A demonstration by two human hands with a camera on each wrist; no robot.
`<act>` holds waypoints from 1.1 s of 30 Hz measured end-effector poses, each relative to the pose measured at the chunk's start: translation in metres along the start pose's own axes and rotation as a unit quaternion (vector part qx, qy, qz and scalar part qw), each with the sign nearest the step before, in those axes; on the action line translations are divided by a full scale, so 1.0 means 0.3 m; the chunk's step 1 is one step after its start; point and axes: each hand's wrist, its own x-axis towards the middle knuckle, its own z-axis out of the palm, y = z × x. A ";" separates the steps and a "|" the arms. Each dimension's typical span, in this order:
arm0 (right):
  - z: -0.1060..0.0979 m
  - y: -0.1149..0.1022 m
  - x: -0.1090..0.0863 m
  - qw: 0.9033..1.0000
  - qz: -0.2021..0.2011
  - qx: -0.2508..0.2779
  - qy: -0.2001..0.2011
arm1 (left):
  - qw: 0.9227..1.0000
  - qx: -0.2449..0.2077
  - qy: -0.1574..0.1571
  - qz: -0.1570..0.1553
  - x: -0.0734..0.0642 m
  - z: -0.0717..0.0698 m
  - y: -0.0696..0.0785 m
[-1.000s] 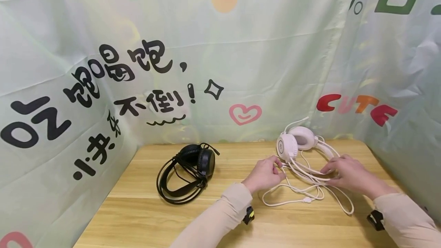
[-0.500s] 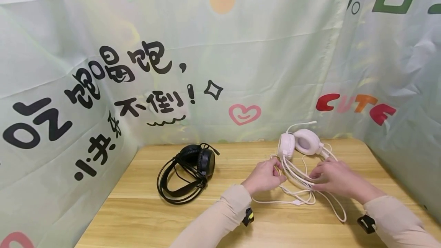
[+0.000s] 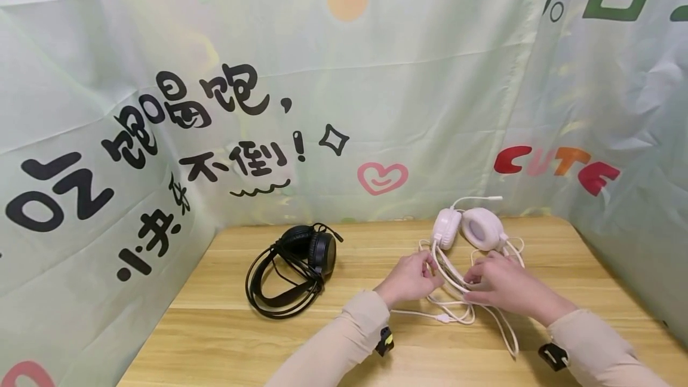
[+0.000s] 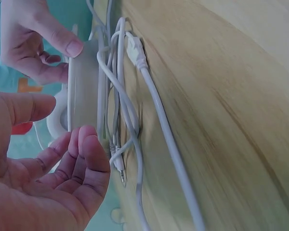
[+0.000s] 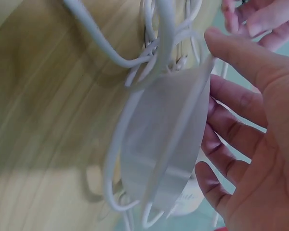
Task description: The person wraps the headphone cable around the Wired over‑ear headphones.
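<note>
A white headset lies at the table's right, ear cups toward the back and a thin microphone boom above them. My right hand grips its headband, thumb on one side and fingers on the other. My left hand is at the headband's left side. In the left wrist view, that hand's loosely bent fingertips are right at the band's edge, its thumb held apart. White cable loops beneath and in front of the band, with a pale USB plug and a small audio jack.
A black headset with its cord looped around it lies left of my left arm on the wooden table. Printed pale fabric hangs behind and along both sides.
My right hand has moved left and slightly nearer, turning the white headset so its headband swings left toward my left hand. The cable and plug slid left too. The left hand has barely moved.
</note>
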 end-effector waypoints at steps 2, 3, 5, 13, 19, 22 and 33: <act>0.003 -0.020 0.007 1.000 -0.009 -0.001 0.006 | 1.000 -0.007 0.005 -0.006 0.000 -0.001 -0.010; 0.005 -0.030 0.010 1.000 -0.015 0.001 0.010 | 1.000 -0.010 0.007 -0.009 0.000 -0.002 -0.014; 0.008 -0.042 0.017 1.000 -0.023 0.004 0.011 | 1.000 -0.013 0.013 -0.013 0.000 -0.008 -0.020; 0.033 -0.081 0.043 0.998 -0.059 0.019 0.012 | 0.999 -0.022 0.027 -0.029 -0.010 -0.032 -0.049; 0.047 -0.106 0.059 0.996 -0.071 0.049 0.009 | 0.998 -0.034 0.027 -0.043 -0.018 -0.047 -0.069; 0.050 -0.113 0.064 0.996 -0.069 0.059 0.002 | 0.998 -0.039 0.031 -0.047 -0.022 -0.053 -0.078; 0.031 -0.099 0.056 0.991 0.001 0.099 -0.092 | 0.997 -0.047 0.026 -0.052 -0.026 -0.056 -0.094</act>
